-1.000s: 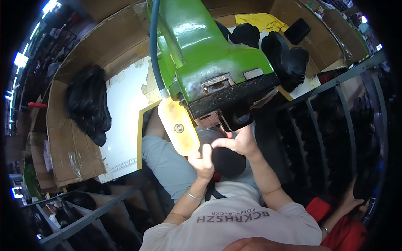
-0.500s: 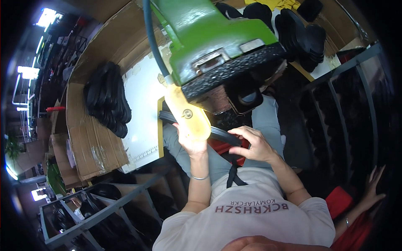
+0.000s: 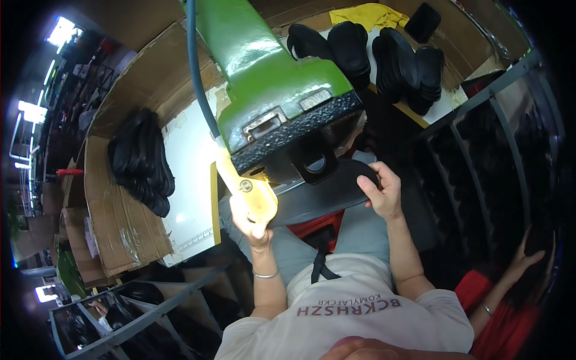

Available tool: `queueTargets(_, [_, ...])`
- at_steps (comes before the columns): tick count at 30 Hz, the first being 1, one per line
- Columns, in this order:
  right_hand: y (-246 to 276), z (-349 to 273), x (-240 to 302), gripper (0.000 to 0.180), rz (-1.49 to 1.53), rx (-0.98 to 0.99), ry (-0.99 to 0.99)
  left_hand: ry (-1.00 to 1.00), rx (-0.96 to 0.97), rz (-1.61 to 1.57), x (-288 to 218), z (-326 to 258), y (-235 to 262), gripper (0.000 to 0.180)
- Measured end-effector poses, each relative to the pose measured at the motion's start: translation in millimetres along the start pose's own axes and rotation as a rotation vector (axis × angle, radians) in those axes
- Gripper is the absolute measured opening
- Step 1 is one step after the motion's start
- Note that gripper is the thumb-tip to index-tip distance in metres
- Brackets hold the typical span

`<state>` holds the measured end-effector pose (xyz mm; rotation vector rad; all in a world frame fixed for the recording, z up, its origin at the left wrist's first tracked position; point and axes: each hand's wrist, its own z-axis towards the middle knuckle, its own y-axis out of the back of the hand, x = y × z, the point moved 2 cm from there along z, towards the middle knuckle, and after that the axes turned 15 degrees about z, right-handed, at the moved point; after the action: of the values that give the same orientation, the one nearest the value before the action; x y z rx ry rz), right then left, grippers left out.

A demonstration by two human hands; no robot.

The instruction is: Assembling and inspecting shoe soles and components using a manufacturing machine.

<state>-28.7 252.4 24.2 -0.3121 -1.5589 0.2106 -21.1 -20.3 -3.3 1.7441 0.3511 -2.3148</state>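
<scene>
A black shoe sole [image 3: 321, 195] spans my two hands just below the head of a green machine [image 3: 282, 78]. My right hand [image 3: 386, 191] is closed on the sole's right end, thumb on top and fingers at the edge. At the sole's other end my left hand [image 3: 252, 228] grips it, though a lit yellow lamp [image 3: 261, 203] covers most of those fingers. The sole's broad face is turned up, and its far edge lies beneath the machine's dark underside. Whether it touches the machine, I cannot tell.
A stack of black soles [image 3: 141, 159] stands on the left of the white tabletop [image 3: 189, 180], against a cardboard wall [image 3: 120, 234]. More soles [image 3: 396, 66] sit at the far right near yellow cloth [image 3: 372, 15]. Metal racks flank me; another person's hand [image 3: 528, 261] shows at right.
The sole has turned from edge-on to showing its broad face. My right hand has shifted right with its end. The whole view has shifted slightly.
</scene>
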Motion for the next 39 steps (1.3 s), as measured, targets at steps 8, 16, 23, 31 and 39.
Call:
queueTargets(8, [-53,18,-10,0.014,0.046,0.157,0.149,0.112,0.014,0.041,-4,-29,47,0.03])
queueTargets(16, [-39,-57,-42,0.052,0.268,-0.284,0.303,0.056,0.24,0.034,8,-66,-36,0.043])
queueTargets(23, [73,15,72,0.048,-0.156,-0.509,0.535,0.254,0.722,-0.369,-22,-61,-157,0.022])
queueTargets(31, [192,199,136,0.059,-1.029,-0.717,0.17,0.309,0.185,-0.051,14,-60,-95,0.009])
queueTargets(39, [190,139,103,0.023,-0.827,-0.669,0.63,-0.055,-0.336,0.49,27,49,103,0.009])
